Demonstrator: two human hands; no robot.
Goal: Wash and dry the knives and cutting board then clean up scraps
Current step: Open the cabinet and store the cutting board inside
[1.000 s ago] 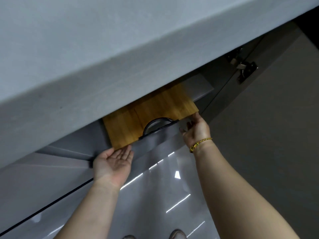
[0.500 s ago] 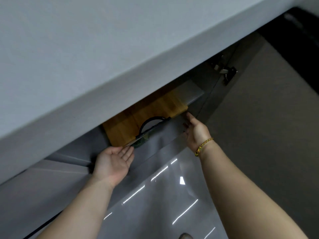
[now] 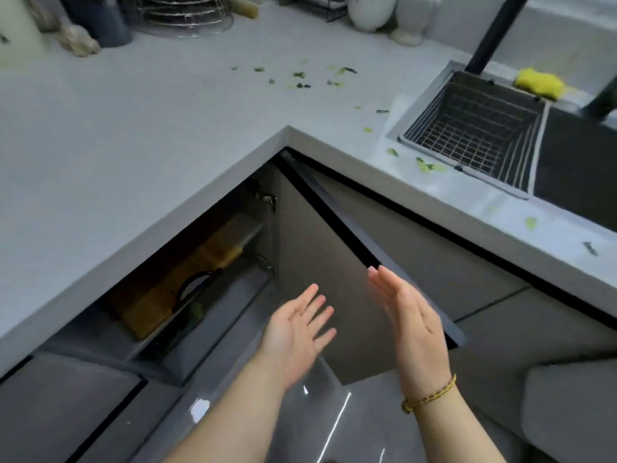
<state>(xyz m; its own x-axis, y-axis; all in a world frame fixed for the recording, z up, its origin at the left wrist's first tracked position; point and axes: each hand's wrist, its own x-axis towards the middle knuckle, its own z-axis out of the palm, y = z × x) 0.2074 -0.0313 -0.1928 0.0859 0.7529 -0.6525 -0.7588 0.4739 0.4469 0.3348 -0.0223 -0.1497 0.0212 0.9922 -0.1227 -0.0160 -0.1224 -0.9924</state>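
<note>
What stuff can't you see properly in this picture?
All from the head view:
- Cutting board: mostly hidden under the counter edge, in the dark cupboard.
- Knives: none show anywhere.
- Sink: cut off by the right edge, and too dark to see inside.
- Green scraps: too small and blurred to tell what they are.
- Jars at the back: cut off by the top edge.
</note>
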